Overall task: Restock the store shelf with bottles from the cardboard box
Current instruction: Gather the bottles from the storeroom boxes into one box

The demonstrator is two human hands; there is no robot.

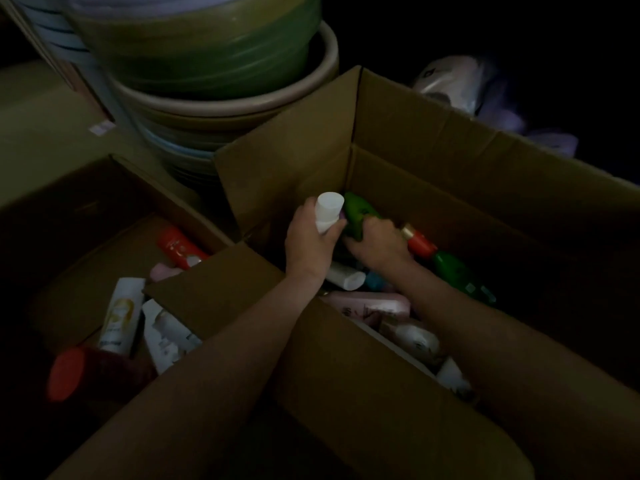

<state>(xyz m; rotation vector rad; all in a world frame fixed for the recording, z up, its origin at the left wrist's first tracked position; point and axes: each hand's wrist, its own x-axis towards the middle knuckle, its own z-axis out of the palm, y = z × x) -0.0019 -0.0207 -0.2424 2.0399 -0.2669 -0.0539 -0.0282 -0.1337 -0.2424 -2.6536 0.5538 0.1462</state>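
Note:
The scene is dim. An open cardboard box (pixel 433 161) in front of me holds several bottles lying loose. Inside it, my left hand (pixel 308 242) grips a white-capped bottle (pixel 329 209) raised upright. Right beside it, my right hand (pixel 375 242) grips a green bottle (pixel 356 211) near the box's far left corner. Just right of that hand lie a red bottle with a gold collar (pixel 420 244) and another green bottle (pixel 457 275). Pink (pixel 374 306) and white (pixel 346 277) bottles lie under my forearms.
A second open cardboard box (pixel 97 202) at the left holds a red bottle (pixel 178 247), a white bottle (pixel 119 315) and others. Stacked plastic basins (pixel 207 81) stand behind both boxes. A pale bag (pixel 464 84) lies at the far right in the dark.

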